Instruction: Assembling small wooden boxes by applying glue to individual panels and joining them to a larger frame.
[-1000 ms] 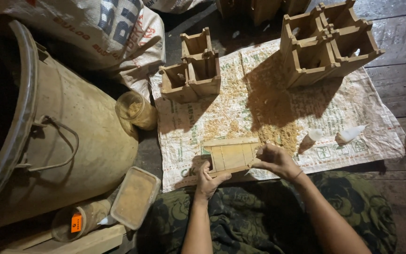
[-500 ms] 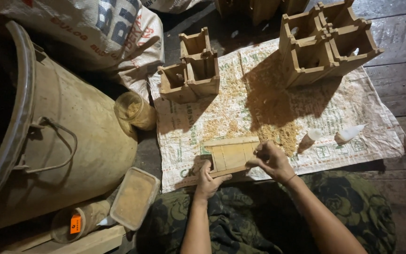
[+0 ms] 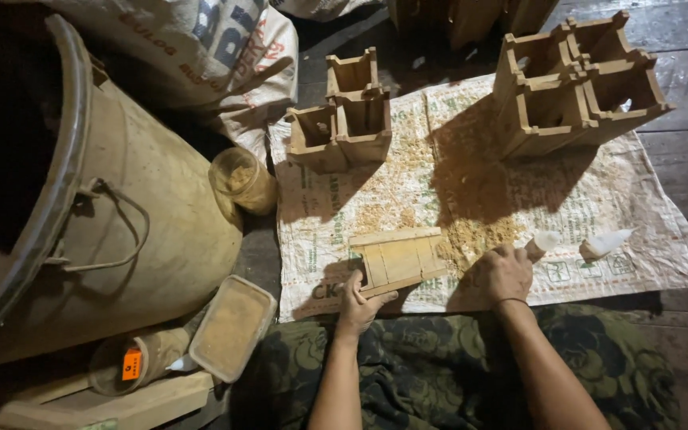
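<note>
Floorboards carried a printed white sack mat (image 3: pixel 599 199); left hand (image 3: pixel 357 302) clasped a wooden frame (image 3: pixel 398 259), right hand (image 3: pixel 505 273) curled loosely beside white cones (image 3: pixel 605 241) at three o'clock.

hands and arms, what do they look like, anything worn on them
Both arms are bare to the edge of the picture, with no sleeves and no gloves. The right hand has a thin dark band around its wrist. The left hand and its wrist carry nothing that shows. No rings can be made out.

Left hand (image 3: pixel 357 302) grips a wooden frame (image 3: pixel 398 259); right hand (image 3: pixel 505 275) rests on sawdust-strewn sack (image 3: pixel 646 239).
</note>
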